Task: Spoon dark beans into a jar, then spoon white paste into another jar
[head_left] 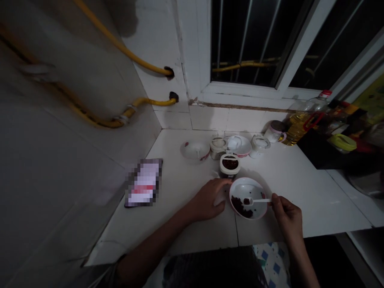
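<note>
Dim; the white table point(300, 192) around the bowl point(249, 183) catches most light, and the window point(246, 40) behind it is black. Far left and right of the bowl, lines bend and blur.

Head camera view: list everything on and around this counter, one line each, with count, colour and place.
bowl: one, white with pink rim, dark red bits inside, counter front
spoon: one, white, over the bowl
open jar: one, white, dark red contents, just behind the bowl
small dishes: two, white, back row
small jars: two, white, back row
oil bottle: one, yellow contents, red cap, back right
flat item: one, white and red, counter left
pipes: two, yellow, left wall
counter: one, white
left hand: at the bowl's left rim
right hand: holds the spoon's handle
</note>
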{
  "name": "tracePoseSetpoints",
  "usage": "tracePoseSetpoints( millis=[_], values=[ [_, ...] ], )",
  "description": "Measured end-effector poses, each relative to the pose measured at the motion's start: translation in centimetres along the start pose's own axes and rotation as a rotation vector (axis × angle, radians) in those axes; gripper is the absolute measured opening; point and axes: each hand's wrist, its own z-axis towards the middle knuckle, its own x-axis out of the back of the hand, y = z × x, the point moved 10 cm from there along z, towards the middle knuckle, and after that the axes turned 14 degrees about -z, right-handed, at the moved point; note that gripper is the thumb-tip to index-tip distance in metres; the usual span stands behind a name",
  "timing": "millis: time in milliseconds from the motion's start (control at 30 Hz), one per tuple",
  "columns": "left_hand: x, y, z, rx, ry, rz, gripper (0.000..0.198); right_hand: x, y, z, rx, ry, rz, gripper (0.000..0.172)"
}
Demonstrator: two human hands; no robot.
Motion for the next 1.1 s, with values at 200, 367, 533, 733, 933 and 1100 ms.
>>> tracePoseSetpoints(
  millis=[200, 367, 533, 733, 933, 1100],
  values=[
    [-0.5, -2.6, 0.3, 0.075, 0.033, 0.277, 0.012, -0.1, 0.0, 0.0, -0.005, -0.011, -0.007, 0.055],
    [-1.3, -3.8, 0.6, 0.106, 0.013, 0.349, 0.009, -0.3, -0.2, 0.0, -0.02, -0.016, 0.002, 0.053],
    [-1.6, -4.6, 0.9, 0.151, 0.033, 0.367, 0.01, -0.4, -0.4, 0.0, -0.004, -0.026, -0.007, 0.05],
    [-0.7, -4.5, 1.0, 0.123, 0.138, 0.358, 0.016, -0.2, 0.0, -0.1, 0.002, -0.016, -0.036, 0.049],
    [1.7, -1.3, 0.3, -0.03, 0.323, 0.273, 0.019, -0.2, 0.1, 0.0, 0.0, -0.015, -0.033, 0.049],
    [-0.6, 3.5, -0.2, -0.346, 0.206, 0.177, 0.028, 0.0, -0.1, -0.1, 0.005, -0.018, -0.019, 0.048]
  ],
)
